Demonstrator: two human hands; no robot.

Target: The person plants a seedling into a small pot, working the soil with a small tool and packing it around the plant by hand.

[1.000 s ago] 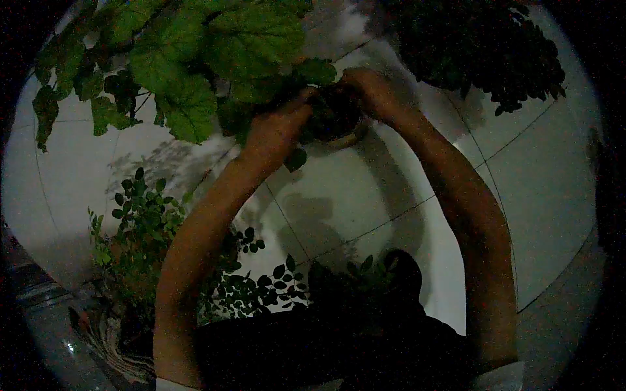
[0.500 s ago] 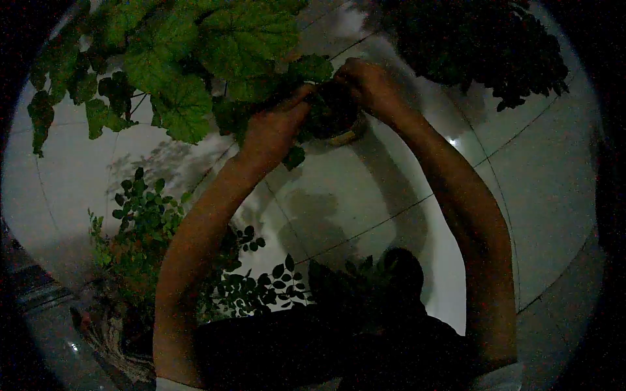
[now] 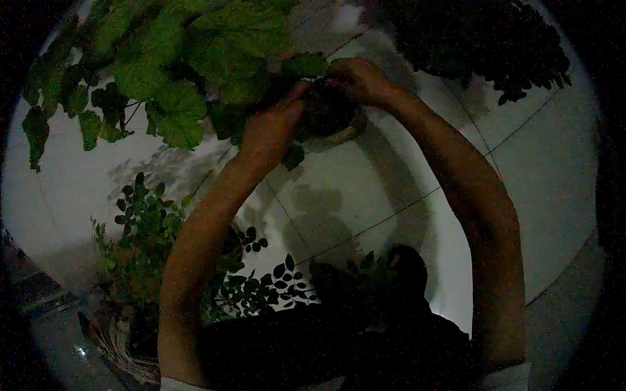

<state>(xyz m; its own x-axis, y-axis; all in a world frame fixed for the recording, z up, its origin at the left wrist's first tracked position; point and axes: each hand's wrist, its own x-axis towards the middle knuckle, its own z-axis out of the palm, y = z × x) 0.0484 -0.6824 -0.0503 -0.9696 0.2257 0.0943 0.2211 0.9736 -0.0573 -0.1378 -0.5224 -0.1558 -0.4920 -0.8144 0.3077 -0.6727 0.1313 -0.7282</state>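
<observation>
Both my hands are over a dark plant pot [image 3: 345, 135] on the tiled floor, in dim light. My left hand [image 3: 272, 130] is at the pot's left side, thumb and fingers drawn together among the leaves; what they grip is hidden. From the upper right my right hand [image 3: 360, 81] reaches over the pot, its fingers pinched near the stem of a small green leaf [image 3: 304, 64]. Whatever lies between those fingertips is too dark to make out. Another small leaf [image 3: 293, 157] hangs below my left wrist.
A plant with broad green leaves [image 3: 235, 45] spreads across the upper left. Dark foliage [image 3: 482, 45] fills the upper right. Near my left forearm stands a small-leaved plant [image 3: 143, 215]. A dark shoe [image 3: 407, 267] rests on the pale tile floor [image 3: 345, 189].
My right hand has shifted slightly left, toward the small leaf. My left hand stays close to the pot, and the view has moved a little.
</observation>
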